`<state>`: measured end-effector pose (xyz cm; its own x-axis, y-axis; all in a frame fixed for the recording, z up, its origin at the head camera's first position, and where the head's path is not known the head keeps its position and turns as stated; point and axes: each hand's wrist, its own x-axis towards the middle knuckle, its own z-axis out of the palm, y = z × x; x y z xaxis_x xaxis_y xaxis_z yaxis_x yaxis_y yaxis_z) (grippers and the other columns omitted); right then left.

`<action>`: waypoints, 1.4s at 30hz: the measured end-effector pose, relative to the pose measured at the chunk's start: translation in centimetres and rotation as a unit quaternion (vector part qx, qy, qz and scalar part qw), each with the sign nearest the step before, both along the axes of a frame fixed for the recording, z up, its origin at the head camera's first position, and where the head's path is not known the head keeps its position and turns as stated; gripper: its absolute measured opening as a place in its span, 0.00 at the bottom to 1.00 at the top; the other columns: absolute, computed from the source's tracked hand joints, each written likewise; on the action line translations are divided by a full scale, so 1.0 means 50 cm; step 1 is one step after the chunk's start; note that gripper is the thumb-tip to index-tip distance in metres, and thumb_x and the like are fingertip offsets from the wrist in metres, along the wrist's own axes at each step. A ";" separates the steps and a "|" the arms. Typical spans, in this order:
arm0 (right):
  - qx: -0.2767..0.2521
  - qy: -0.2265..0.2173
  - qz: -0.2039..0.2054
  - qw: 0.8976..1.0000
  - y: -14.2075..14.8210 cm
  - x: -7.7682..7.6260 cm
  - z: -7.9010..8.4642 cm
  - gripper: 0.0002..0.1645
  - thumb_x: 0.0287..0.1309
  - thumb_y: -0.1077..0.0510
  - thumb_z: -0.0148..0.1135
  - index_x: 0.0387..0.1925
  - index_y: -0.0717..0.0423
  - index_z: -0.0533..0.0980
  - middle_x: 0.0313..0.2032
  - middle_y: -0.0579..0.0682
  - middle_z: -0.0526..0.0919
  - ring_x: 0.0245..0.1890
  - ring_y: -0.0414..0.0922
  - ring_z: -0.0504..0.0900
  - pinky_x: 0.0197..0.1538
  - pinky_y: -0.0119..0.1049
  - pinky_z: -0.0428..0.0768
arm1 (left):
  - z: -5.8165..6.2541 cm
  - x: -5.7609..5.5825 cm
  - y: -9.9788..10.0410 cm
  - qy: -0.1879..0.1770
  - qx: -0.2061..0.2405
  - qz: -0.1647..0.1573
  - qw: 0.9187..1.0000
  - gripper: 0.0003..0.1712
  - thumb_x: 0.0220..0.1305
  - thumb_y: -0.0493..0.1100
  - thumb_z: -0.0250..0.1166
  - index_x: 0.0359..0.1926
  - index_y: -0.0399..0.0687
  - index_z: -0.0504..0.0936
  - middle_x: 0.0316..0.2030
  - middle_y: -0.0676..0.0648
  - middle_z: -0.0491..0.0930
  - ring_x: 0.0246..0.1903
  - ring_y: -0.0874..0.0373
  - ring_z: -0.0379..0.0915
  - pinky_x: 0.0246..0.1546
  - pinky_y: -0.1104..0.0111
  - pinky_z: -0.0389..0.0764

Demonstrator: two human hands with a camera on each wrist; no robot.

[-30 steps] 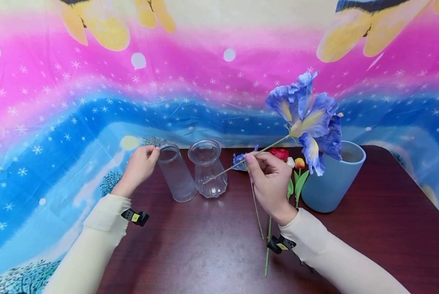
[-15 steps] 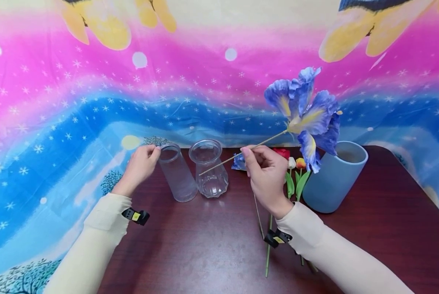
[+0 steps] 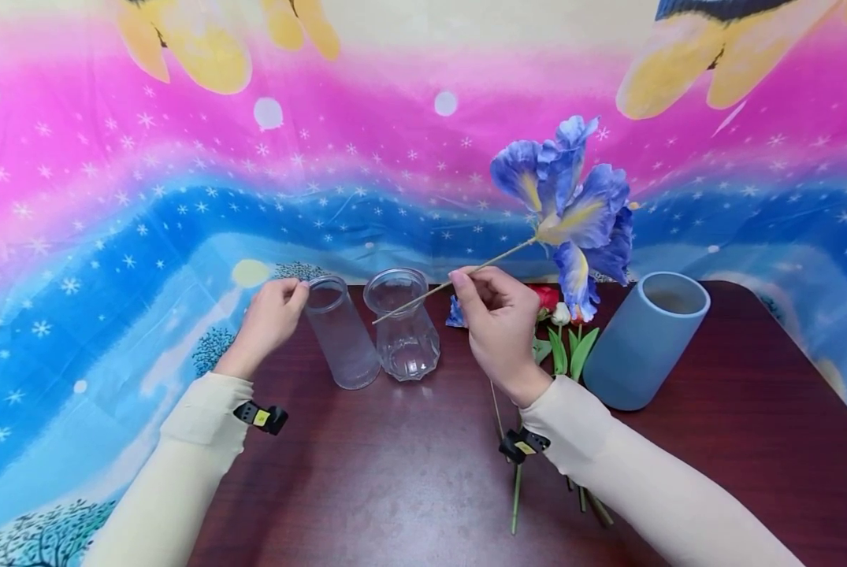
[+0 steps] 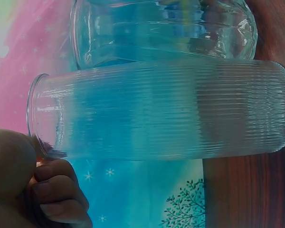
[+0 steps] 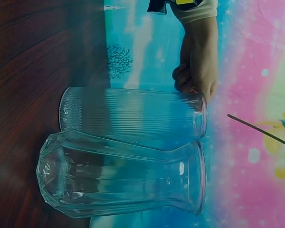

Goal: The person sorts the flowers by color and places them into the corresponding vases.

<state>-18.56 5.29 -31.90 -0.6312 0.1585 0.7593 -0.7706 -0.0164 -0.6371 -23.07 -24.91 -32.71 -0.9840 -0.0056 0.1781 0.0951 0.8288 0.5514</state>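
Observation:
In the head view my left hand pinches the rim of a tall ribbed clear glass vase, which stands upright on the table. My right hand holds a blue-purple iris with yellow streaks, thumb and fingers pinching its thin stem. That stem slants down to the left, and its bare end overlaps the neck of a flared glass vase in the head view. Seen from the right wrist, the stem hangs above the rims, with its tip beyond the ribbed vase's mouth. The left wrist view shows curled fingers at the ribbed vase's rim.
A blue-grey vase stands at the right of the dark wooden table. Several flowers lie between it and my right arm, among them a red bloom, a white bud and green leaves. A printed cloth hangs behind.
My right hand has moved left and slightly up with the iris, bringing the stem's end across the flared vase's neck, nearer the ribbed vase. The left hand stays at the ribbed vase's rim.

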 end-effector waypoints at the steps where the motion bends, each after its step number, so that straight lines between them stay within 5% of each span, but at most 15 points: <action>1: 0.001 -0.001 -0.002 1.000 -0.002 -0.002 0.001 0.09 0.65 0.68 0.63 0.35 0.75 0.81 0.19 0.37 0.77 0.15 0.32 0.68 0.20 0.27 0.65 | 0.000 0.000 0.000 0.000 0.000 -0.001 1.000 0.26 0.80 0.54 0.44 0.23 0.47 0.62 0.19 0.49 0.61 0.22 0.52 0.59 0.26 0.63 0.63; 5: 0.009 -0.004 -0.007 1.000 -0.010 -0.008 0.007 0.06 0.63 0.70 0.63 0.34 0.74 0.82 0.20 0.44 0.78 0.16 0.32 0.68 0.21 0.27 0.65 | 0.001 0.000 0.001 0.001 0.001 -0.003 1.000 0.26 0.80 0.54 0.44 0.23 0.47 0.62 0.19 0.49 0.61 0.22 0.52 0.59 0.26 0.64 0.62; 15: 0.029 -0.007 -0.001 1.000 -0.024 -0.020 0.020 0.07 0.64 0.69 0.62 0.36 0.72 0.82 0.26 0.32 0.80 0.16 0.32 0.69 0.20 0.28 0.68 | 0.000 0.001 0.000 -0.003 0.005 -0.002 1.000 0.26 0.80 0.55 0.43 0.23 0.48 0.62 0.18 0.50 0.60 0.21 0.52 0.58 0.25 0.63 0.62; 23: 0.028 -0.014 0.013 0.999 -0.039 -0.030 0.033 0.08 0.65 0.68 0.63 0.36 0.73 0.82 0.27 0.59 0.83 0.20 0.33 0.71 0.25 0.27 0.70 | -0.001 0.002 0.000 -0.001 0.007 -0.006 1.000 0.26 0.80 0.55 0.43 0.23 0.48 0.62 0.18 0.50 0.60 0.20 0.52 0.58 0.25 0.63 0.63; 27: 0.030 -0.008 0.015 0.999 -0.044 -0.035 0.038 0.08 0.65 0.68 0.63 0.36 0.73 0.82 0.30 0.65 0.84 0.21 0.33 0.72 0.27 0.27 0.71 | -0.001 0.000 0.000 0.002 0.005 -0.004 1.000 0.26 0.80 0.54 0.43 0.23 0.47 0.62 0.19 0.49 0.60 0.21 0.52 0.58 0.26 0.63 0.62; 32: 0.041 -0.005 0.009 0.999 -0.047 -0.042 0.043 0.08 0.65 0.67 0.63 0.36 0.71 0.83 0.32 0.65 0.86 0.20 0.33 0.70 0.26 0.28 0.70 | -0.001 0.000 0.000 0.003 0.003 -0.005 1.000 0.26 0.79 0.54 0.44 0.23 0.48 0.61 0.19 0.49 0.60 0.22 0.51 0.58 0.26 0.63 0.63; 42: 0.076 -0.009 0.005 0.997 -0.060 -0.054 0.053 0.08 0.67 0.63 0.63 0.36 0.66 0.83 0.20 0.56 0.77 0.19 0.38 0.67 0.25 0.31 0.67 | -0.001 -0.001 -0.002 -0.001 0.003 -0.006 1.000 0.26 0.79 0.54 0.43 0.23 0.48 0.61 0.19 0.49 0.60 0.22 0.52 0.58 0.27 0.63 0.63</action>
<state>-21.25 2.27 -29.27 -0.6459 0.0362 0.7626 -0.7594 0.0724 -0.6466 -23.12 -25.03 -32.76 -0.9843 0.0058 0.1765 0.1046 0.8244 0.5563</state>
